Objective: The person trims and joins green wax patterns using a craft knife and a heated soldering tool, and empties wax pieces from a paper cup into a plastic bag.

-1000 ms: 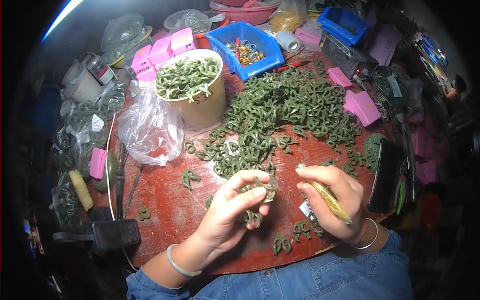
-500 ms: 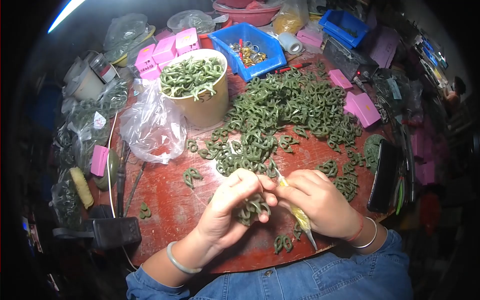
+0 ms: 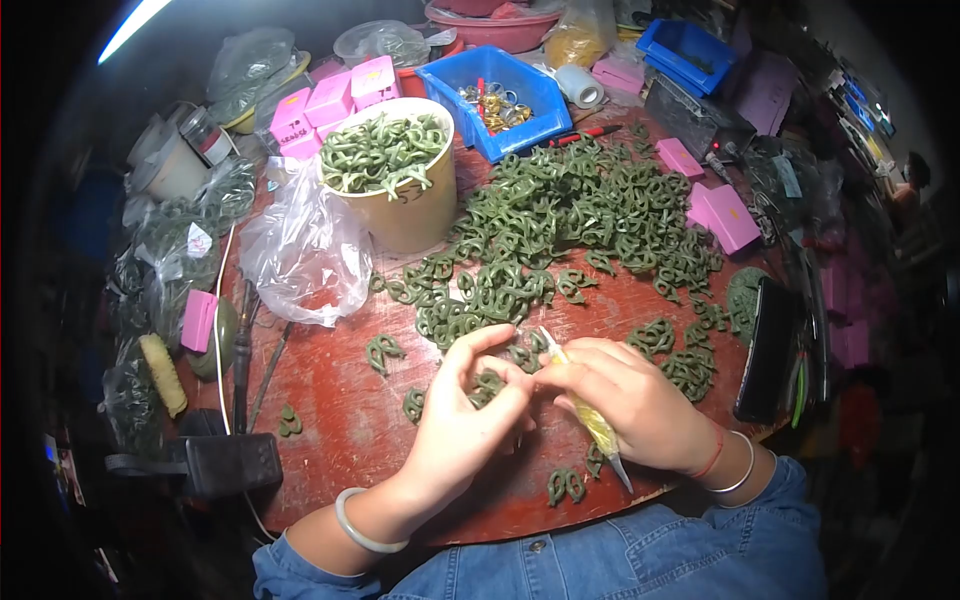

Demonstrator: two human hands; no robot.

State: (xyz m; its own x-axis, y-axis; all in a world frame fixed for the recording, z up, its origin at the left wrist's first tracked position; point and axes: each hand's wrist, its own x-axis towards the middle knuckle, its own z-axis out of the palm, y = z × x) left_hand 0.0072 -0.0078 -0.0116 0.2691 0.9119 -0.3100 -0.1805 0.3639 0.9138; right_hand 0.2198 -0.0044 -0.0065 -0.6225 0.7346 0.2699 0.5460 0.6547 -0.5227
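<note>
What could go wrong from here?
Possible risks:
1. The slim, yellow-handled tool with tapered ends in the right hand has its upper tip close to the left hand's fingers; a slip might jab them.
2. Two small green looped pieces lie near the red tabletop's front edge; a forearm could sweep them off.
3. The round cream bucket is heaped with similar pieces; a bump may spill some.

Blue bin holding gold-coloured rings, pink boxes, crumpled clear bag, pale roll, dark phone
</note>
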